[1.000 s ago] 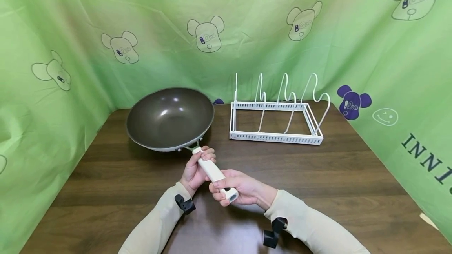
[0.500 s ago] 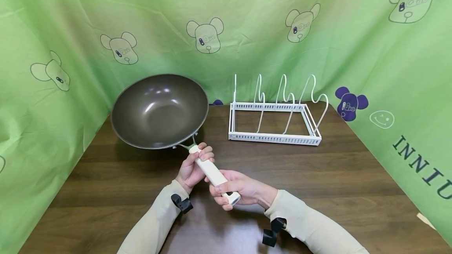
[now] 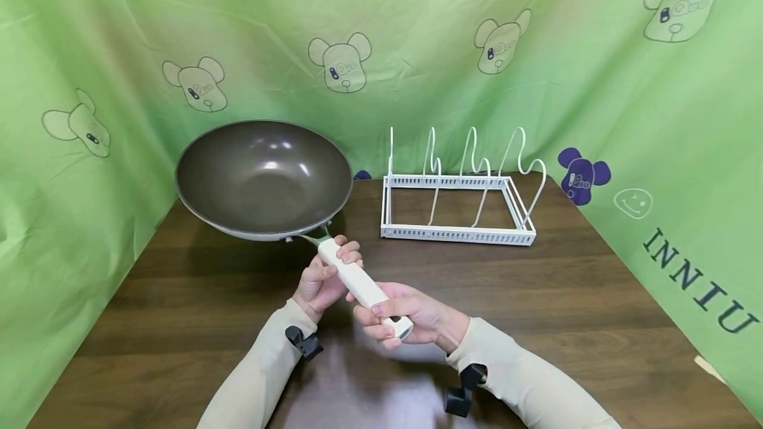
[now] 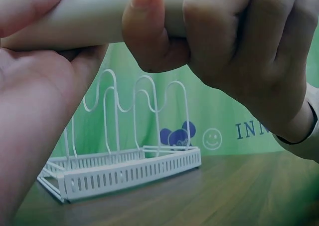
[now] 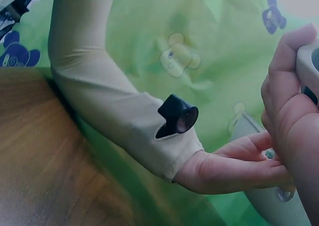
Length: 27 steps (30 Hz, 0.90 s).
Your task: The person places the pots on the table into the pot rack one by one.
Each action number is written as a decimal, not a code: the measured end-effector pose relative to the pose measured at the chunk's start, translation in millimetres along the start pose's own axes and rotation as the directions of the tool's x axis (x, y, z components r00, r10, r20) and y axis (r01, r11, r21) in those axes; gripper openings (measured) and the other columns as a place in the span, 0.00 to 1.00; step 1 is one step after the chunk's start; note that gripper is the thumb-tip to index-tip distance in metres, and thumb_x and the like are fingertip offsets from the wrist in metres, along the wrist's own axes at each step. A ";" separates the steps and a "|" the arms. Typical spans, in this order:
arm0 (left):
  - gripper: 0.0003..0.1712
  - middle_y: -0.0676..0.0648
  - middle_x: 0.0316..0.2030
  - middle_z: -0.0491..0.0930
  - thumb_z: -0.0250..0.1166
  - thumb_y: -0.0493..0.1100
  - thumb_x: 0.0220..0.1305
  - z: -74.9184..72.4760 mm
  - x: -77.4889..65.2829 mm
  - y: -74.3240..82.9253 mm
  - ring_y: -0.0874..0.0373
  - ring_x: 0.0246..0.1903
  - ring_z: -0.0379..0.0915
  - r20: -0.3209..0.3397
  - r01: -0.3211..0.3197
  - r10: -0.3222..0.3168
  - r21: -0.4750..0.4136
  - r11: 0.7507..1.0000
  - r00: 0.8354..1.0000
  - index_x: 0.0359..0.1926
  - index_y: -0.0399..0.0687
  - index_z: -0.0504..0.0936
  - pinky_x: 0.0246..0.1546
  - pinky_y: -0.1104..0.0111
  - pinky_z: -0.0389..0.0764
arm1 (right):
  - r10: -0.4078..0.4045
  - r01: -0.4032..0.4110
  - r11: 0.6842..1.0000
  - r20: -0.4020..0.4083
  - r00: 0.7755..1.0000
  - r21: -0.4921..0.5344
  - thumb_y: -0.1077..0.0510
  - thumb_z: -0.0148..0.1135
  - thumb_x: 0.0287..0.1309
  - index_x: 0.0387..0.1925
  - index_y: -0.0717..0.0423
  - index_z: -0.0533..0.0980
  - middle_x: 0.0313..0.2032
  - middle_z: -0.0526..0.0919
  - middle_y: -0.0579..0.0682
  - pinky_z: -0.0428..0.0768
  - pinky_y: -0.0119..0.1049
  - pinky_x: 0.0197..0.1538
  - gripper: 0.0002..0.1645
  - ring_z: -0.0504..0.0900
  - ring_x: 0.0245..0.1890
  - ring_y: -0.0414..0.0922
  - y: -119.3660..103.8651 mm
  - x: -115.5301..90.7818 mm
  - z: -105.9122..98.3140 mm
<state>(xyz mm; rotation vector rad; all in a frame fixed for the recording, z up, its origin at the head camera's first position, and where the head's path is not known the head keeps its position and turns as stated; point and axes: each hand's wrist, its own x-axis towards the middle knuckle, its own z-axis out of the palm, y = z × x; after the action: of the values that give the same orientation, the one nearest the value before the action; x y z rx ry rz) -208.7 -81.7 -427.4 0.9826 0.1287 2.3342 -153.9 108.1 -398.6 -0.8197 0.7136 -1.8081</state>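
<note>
A deep, round wok-like pan, glossy dark grey-brown inside and pale outside, is held over the far left of the brown wood-grain table, open side up; its long white handle slants towards the near right; a forked pale-green bracket joins handle to bowl; a hole pierces the handle's near end.

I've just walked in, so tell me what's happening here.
A person's left hand and right hand both grip the white handle of a dark-lined pan, the left nearer the pan, the right at the handle's far end. The pan appears to be held up off the wooden table. To its right, apart from it, a white rack stands on the table.
</note>
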 end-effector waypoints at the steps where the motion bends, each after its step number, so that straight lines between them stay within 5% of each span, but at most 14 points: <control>1: 0.19 0.48 0.38 0.67 0.60 0.23 0.60 0.5 1.2 0.3 0.56 0.44 0.67 0.005 0.001 -0.001 0.018 1.000 1.000 0.50 0.40 0.69 0.59 0.66 0.65 | -0.005 0.005 1.000 0.006 1.000 0.001 0.55 0.59 0.69 0.59 0.51 0.65 0.34 0.67 0.43 0.70 0.23 0.26 0.21 0.67 0.27 0.34 -1.1 -0.4 0.2; 12: 0.17 0.50 0.40 0.67 0.61 0.29 0.65 10.9 21.1 7.2 0.58 0.45 0.66 0.025 0.020 -0.028 0.289 0.957 0.999 0.52 0.46 0.73 0.58 0.67 0.67 | -0.020 0.011 0.995 0.097 0.995 0.101 0.52 0.60 0.69 0.63 0.49 0.64 0.34 0.64 0.43 0.69 0.22 0.26 0.25 0.63 0.26 0.35 -13.6 -4.6 -2.1; 21: 0.16 0.49 0.38 0.71 0.65 0.29 0.62 26.3 33.9 10.6 0.56 0.43 0.68 -0.090 0.092 -0.064 0.361 0.928 0.994 0.48 0.46 0.73 0.52 0.67 0.70 | -0.015 -0.003 0.993 0.147 0.989 0.120 0.53 0.58 0.69 0.63 0.49 0.65 0.34 0.63 0.43 0.72 0.24 0.30 0.24 0.65 0.27 0.35 -23.5 -7.0 -3.0; 27: 0.16 0.49 0.38 0.71 0.66 0.29 0.62 31.8 35.9 11.9 0.56 0.42 0.69 -0.108 0.136 -0.101 0.388 0.912 0.989 0.46 0.47 0.73 0.53 0.66 0.71 | 0.007 -0.017 0.997 0.120 0.993 0.078 0.55 0.54 0.70 0.59 0.48 0.67 0.33 0.67 0.43 0.75 0.27 0.32 0.19 0.72 0.28 0.36 -25.3 -6.3 4.2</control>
<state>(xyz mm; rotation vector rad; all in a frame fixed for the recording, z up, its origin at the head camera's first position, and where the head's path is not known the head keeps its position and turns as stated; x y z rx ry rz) -212.6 -75.6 -378.6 1.0263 0.6994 2.2825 -162.3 122.2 -377.9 -0.8616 0.5650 -1.7489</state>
